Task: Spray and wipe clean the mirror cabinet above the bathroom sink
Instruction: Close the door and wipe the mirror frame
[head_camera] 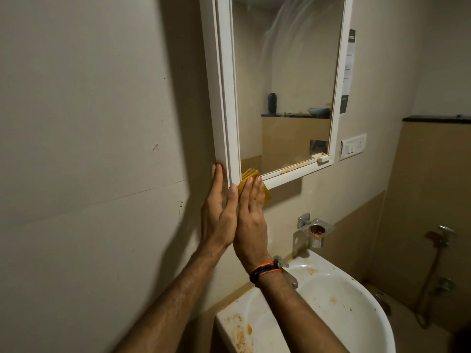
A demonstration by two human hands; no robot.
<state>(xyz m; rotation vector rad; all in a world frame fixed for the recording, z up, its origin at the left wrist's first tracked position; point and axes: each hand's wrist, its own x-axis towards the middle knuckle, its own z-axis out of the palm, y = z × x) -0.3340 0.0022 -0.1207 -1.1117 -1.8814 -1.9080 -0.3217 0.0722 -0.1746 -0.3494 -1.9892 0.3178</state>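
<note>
The white-framed mirror cabinet (224, 98) hangs on the wall above the sink, and its glass shows curved wipe streaks near the top. My right hand (251, 215) presses a folded yellow cloth (248, 175) flat against the cabinet's lower left corner. My left hand (219, 212) lies flat beside it, fingers straight, touching the cabinet's left side edge. The cloth is mostly hidden behind my right fingers. No spray bottle is in view.
A stained white sink (331, 301) with a tap (288, 271) sits below right. A metal soap holder (314, 231) is fixed to the wall, a switch plate (353, 147) is right of the mirror, and a hand shower hose (438, 250) hangs at far right.
</note>
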